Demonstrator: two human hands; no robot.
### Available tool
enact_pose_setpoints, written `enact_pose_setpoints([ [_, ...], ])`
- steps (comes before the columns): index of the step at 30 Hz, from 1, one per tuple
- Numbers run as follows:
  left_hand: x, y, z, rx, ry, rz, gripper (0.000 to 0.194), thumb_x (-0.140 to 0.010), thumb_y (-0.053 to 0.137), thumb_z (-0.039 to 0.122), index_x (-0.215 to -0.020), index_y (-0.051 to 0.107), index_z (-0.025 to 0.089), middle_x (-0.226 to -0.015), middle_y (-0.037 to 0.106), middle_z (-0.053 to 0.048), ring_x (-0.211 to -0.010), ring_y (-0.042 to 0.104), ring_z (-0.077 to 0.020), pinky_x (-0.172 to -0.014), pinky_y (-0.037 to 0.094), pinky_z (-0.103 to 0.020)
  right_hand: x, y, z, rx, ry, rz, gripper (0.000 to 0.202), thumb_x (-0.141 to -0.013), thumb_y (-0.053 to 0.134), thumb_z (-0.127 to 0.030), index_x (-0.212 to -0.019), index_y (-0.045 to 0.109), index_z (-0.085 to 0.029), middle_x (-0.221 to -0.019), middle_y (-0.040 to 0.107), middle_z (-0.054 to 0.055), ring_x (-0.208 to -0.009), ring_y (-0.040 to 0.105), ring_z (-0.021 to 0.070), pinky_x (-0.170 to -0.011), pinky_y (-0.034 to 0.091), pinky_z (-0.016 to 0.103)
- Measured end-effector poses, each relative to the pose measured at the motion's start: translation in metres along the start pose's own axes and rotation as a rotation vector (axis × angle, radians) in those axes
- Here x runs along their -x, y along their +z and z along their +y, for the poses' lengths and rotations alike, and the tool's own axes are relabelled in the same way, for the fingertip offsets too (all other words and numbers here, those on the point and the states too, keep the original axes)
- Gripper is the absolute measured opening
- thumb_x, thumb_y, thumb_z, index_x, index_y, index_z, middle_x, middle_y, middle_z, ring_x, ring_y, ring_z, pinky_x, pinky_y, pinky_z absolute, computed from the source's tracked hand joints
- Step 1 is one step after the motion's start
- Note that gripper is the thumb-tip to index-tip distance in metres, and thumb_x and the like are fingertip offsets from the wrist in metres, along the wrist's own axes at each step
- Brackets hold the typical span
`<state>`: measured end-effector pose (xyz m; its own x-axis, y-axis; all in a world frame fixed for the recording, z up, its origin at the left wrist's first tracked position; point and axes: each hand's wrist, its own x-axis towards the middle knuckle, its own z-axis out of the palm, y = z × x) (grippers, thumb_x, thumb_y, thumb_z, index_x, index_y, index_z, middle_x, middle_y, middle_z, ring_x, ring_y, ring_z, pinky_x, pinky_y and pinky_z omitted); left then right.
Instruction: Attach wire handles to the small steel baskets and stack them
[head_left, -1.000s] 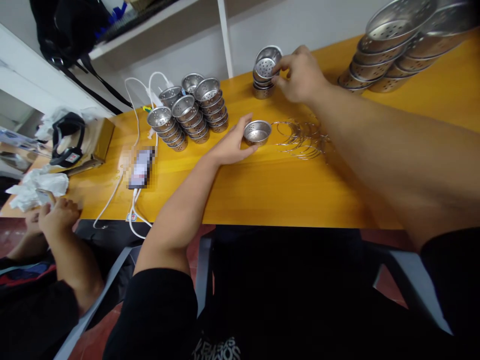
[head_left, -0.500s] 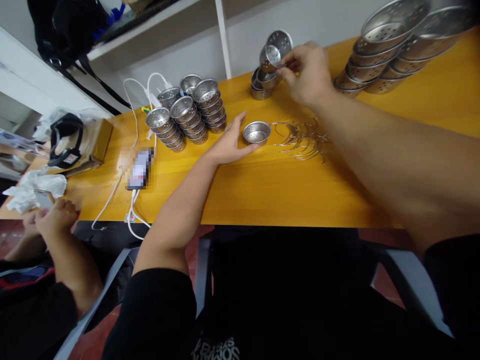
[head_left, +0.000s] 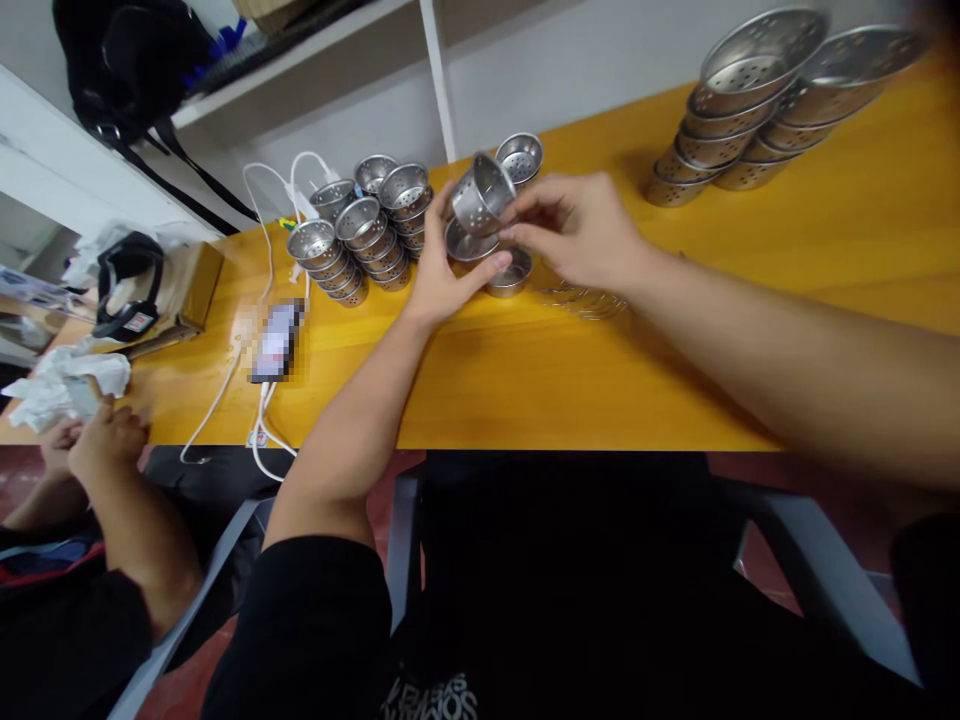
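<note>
— Where do we have the perforated steel cup (head_left: 480,200)?
— Tilted above the table (head_left: 570,390), its rim pinched between the thumb and fingers of our right hand (head_left: 570,225); that forearm reaches in from the right, nearly flat.
— And our left hand (head_left: 448,275)?
— Thumb and fingers spread in a wide curve about the lower cup (head_left: 471,243), just under the tilted one. We can't tell whether it grips.
— What's around them?
— The small cup (head_left: 511,278) stands by our left thumb, wire rings (head_left: 589,302) lie to its right, and the rear cup (head_left: 520,155) sits behind. Cup stacks (head_left: 364,225) rise to the left, taller-looking stacks (head_left: 750,90) far right.
</note>
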<state>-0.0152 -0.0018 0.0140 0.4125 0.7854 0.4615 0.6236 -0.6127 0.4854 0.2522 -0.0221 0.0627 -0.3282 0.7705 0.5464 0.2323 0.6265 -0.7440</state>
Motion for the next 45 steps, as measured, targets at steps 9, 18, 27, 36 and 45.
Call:
enact_pose_setpoints([
  [9, -0.003, -0.014, -0.001, 0.045, -0.027, 0.121, 0.126, -0.103, 0.043, 0.125, -0.195, 0.044, 0.038, -0.184, 0.068, -0.015, -0.190, 0.060, -0.0476, -0.163, 0.044, -0.070, 0.024, 0.027, 0.001, 0.014, 0.043, -0.031, 0.039, -0.118, 0.089, -0.073, -0.132, 0.095, -0.037, -0.128, 0.089, 0.012, -0.124, 0.086, 0.0431, -0.120, 0.076, 0.069],
  [18, 0.004, -0.014, 0.016, 0.075, 0.032, -0.003, 0.116, -0.103, 0.058, 0.122, -0.182, 0.061, 0.038, -0.176, 0.076, -0.012, -0.185, 0.065, -0.0476, -0.157, 0.051, -0.071, 0.036, 0.021, 0.008, 0.065, -0.098, -0.096, 0.028, -0.113, 0.091, -0.049, -0.138, 0.090, -0.036, -0.175, 0.070, 0.015, -0.173, 0.064, 0.0494, -0.147, 0.059, 0.073],
  [27, -0.010, -0.001, -0.031, 0.158, 0.260, 0.146, 0.105, -0.101, 0.083, 0.110, -0.177, 0.067, 0.040, -0.166, 0.083, -0.009, -0.161, 0.085, -0.0400, -0.147, 0.063, -0.063, 0.023, 0.009, 0.027, -0.169, -0.071, 0.009, 0.055, -0.105, 0.097, -0.093, -0.109, 0.087, -0.039, -0.123, 0.084, 0.011, -0.127, 0.082, 0.0444, -0.123, 0.074, 0.071],
  [36, -0.007, -0.005, -0.019, 0.199, 0.245, 0.149, 0.108, -0.093, 0.099, 0.103, -0.176, 0.071, 0.039, -0.168, 0.085, -0.012, -0.161, 0.085, -0.0429, -0.148, 0.062, -0.068, 0.018, 0.003, 0.023, -0.352, 0.110, -0.081, 0.078, -0.077, 0.110, -0.109, -0.097, 0.083, -0.040, -0.106, 0.087, 0.005, -0.103, 0.081, 0.0383, -0.108, 0.076, 0.067],
  [45, -0.008, -0.013, -0.010, 0.212, 0.255, 0.165, 0.102, -0.091, 0.104, 0.099, -0.168, 0.077, 0.036, -0.158, 0.089, -0.010, -0.152, 0.090, -0.0412, -0.141, 0.069, -0.066, 0.017, -0.009, 0.011, -0.314, 0.097, -0.096, 0.063, -0.084, 0.117, -0.093, -0.092, 0.088, -0.037, -0.109, 0.085, 0.008, -0.102, 0.077, 0.0371, -0.113, 0.071, 0.072],
])
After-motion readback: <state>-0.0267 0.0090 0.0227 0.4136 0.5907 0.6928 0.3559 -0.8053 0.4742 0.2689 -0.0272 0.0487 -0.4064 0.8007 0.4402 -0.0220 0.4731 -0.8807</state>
